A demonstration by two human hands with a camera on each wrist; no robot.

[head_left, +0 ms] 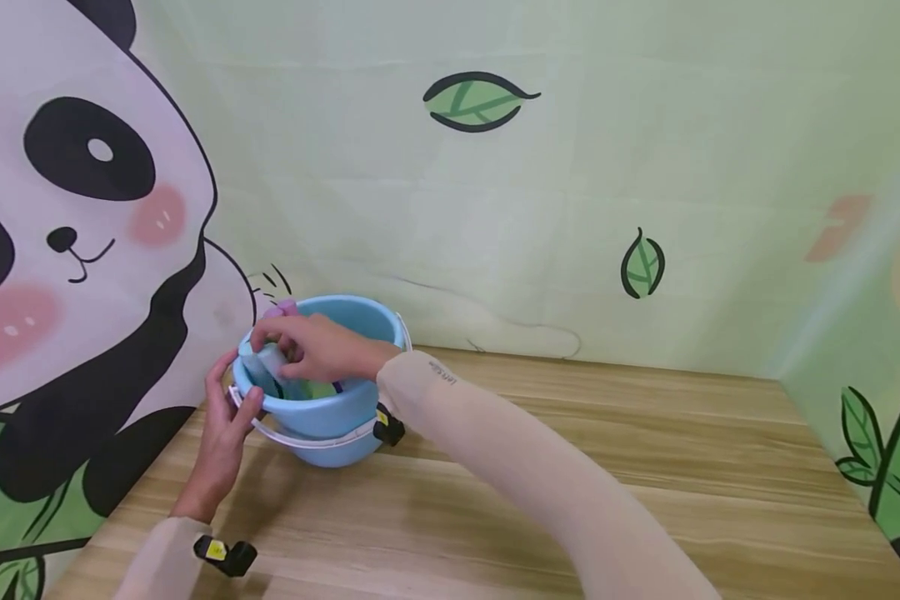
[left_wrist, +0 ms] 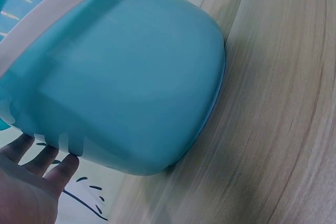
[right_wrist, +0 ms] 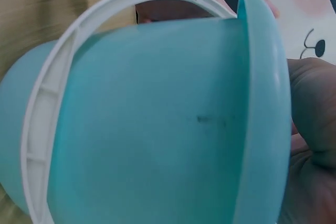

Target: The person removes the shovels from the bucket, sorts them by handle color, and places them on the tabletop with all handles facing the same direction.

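A light blue bucket (head_left: 322, 425) with a white handle (head_left: 300, 439) stands on the wooden table, toward the left in the head view. My left hand (head_left: 221, 433) holds it at its left side, thumb at the rim and fingers against the outer wall. Reaching over the rim, my right hand (head_left: 326, 343) pinches a light blue rounded piece (head_left: 272, 360) inside the bucket; its lower part is hidden. Behind that hand, pinkish-purple pieces (head_left: 288, 307) show at the rim. A yellow-green piece (head_left: 319, 389) lies lower inside. The right wrist view shows the bucket's wall (right_wrist: 152, 114) beside my right hand.
The wooden table (head_left: 570, 467) extends to the right of the bucket. A pale green backdrop (head_left: 570, 192) with printed leaves rises behind, and a printed panda (head_left: 172, 150) covers the left side, close to the bucket.
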